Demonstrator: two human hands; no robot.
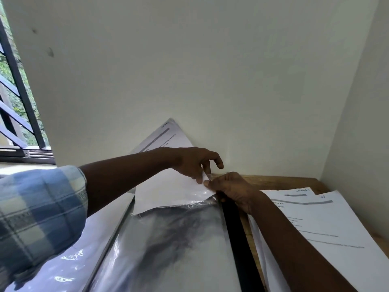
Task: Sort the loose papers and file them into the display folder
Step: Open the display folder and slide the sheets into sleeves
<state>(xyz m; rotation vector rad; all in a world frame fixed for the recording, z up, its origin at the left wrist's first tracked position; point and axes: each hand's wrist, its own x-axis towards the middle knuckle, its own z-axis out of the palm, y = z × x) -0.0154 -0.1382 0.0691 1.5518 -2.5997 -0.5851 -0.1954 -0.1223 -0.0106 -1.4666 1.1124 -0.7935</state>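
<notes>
Head view. Display folder (168, 249) lies open on wooden tabletop (284, 181), running from near edge toward the far edge by the wall (189, 60). Its black cover strip (235, 228) shows along the R side. Glossy clear pocket (179, 239) faces up.

Printed sheet (168, 192) stands tilted at the pocket's far end, its top corner leaning on the wall. Lower part shows gloss over it, so appears to sit in the pocket mouth; how far in, cannot tell.

L hand (195, 163), arm reaching across from the left in a rolled blue plaid sleeve (37, 207), pinches the sheet's R corner btwn thumb and fingers, index finger raised and hooked.

R hand (231, 190), fingers curled, pinches the pocket's far R corner, fingertips just beside the L hand's. Whether it also catches the sheet: cannot tell.

Loose papers (326, 224), printed, lie fanned in a stack at the tabletop's R side, just beside the folder, under the R forearm.

Barred window (16, 102) at far left.
</notes>
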